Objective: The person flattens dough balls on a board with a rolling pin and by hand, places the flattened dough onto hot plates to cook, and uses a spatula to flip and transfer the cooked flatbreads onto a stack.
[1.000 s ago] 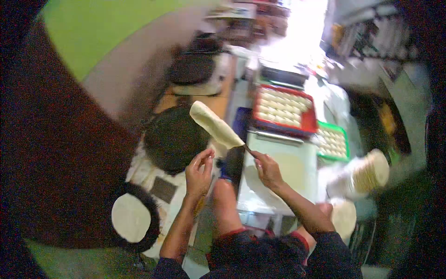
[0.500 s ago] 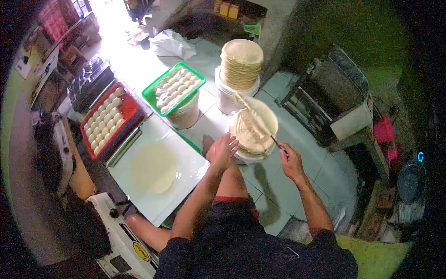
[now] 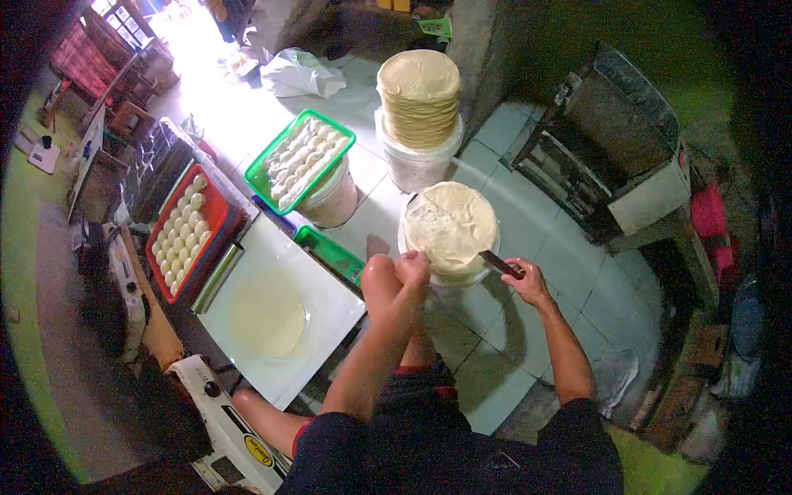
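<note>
A round stack of thin flatbreads (image 3: 450, 223) sits on a white bucket between my hands. My left hand (image 3: 412, 269) is closed at the near left edge of the top flatbread, its fingertips pinching the rim. On the other side, my right hand (image 3: 528, 283) grips a dark flat stick (image 3: 500, 264). Its tip reaches the stack's right edge, and part of it seems to lie under the top sheet. One thin round dough sheet (image 3: 268, 312) is spread on the white board (image 3: 337, 312) to my left.
A taller flatbread stack (image 3: 419, 103) stands on another white bucket (image 3: 421, 169). Dough balls fill a red tray (image 3: 221, 216) and a green tray (image 3: 257, 175). A metal-sided stove-like unit (image 3: 615, 132) is at right. A white appliance (image 3: 223, 429) stands at lower left.
The top flatbread, folded over the stick before, now lies spread over the stack. My left hand has gone from open fingers to a pinch at its edge; the stick has shifted lower right.
</note>
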`<state>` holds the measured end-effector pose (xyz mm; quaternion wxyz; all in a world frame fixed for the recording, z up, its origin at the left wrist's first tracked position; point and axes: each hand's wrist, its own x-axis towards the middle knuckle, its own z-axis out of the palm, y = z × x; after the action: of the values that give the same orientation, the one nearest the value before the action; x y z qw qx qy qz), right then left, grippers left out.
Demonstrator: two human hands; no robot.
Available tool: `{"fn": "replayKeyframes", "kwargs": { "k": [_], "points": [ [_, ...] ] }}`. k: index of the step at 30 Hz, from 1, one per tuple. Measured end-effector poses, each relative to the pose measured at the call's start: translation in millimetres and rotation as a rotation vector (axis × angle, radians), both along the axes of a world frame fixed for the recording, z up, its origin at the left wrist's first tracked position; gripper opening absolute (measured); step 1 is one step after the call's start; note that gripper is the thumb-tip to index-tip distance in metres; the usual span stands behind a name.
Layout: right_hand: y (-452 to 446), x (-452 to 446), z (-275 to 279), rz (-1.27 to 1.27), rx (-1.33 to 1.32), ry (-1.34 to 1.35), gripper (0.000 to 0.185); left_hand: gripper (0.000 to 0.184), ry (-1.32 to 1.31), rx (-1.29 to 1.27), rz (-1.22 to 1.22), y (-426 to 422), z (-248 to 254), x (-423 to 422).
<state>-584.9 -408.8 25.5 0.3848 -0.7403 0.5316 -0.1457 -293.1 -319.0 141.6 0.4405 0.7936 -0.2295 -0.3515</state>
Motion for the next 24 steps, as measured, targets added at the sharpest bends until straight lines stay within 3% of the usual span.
{"fn": "replayKeyframes", "kwargs": {
  "k": [3, 5, 7, 10, 11, 14, 15, 17, 19, 21, 22, 24],
  "points": [
    [7, -8, -16, -0.063, -0.013, -0.081, 0.039, 0.050, -0.011, 0.022, 0.030, -26, -118, -9],
    [7, -10, -24, 0.001, -0.211, -0.033, 0.033, 0.063, -0.209, -0.030, 0.007, -37, -186, -15],
    [8, -12, -33, 0.020, -0.319, 0.022, 0.028, 0.082, -0.498, -0.084, -0.145, -37, -179, -18],
    [10, -10, -45, -0.055, -0.264, 0.067, 0.023, 0.090, -0.758, 0.175, -0.749, -33, -149, -15],
    [9, -11, -47, -0.099, -0.191, 0.061, 0.023, 0.079, -0.685, 0.274, -0.789, -39, -139, -11],
    [14, -9, -48, -0.175, -0.163, 0.054, 0.024, 0.072, -0.731, 0.052, -0.671, -44, -124, 7],
    [18, -4, -48, -0.188, -0.179, 0.055, 0.024, 0.069, -0.713, -0.168, -0.620, -37, -116, 19],
    [32, 18, -37, -0.241, -0.128, 0.018, 0.025, 0.064, -0.506, -0.227, -0.491, -8, -59, 45],
    [42, 34, -46, -0.221, -0.126, 0.043, 0.030, 0.060, -0.667, -0.380, -0.414, 28, -72, 100],
    [45, 52, -55, -0.192, -0.220, 0.084, 0.042, 0.053, -0.614, -0.303, -0.292, 92, -71, 142],
    [45, 62, -53, -0.163, -0.318, 0.129, 0.047, 0.051, -0.750, -0.139, -0.317, 135, -91, 168],
    [37, 79, -43, -0.101, -0.510, 0.225, 0.058, 0.053, -0.718, -0.017, -0.357, 216, -103, 195]
  ]
}}
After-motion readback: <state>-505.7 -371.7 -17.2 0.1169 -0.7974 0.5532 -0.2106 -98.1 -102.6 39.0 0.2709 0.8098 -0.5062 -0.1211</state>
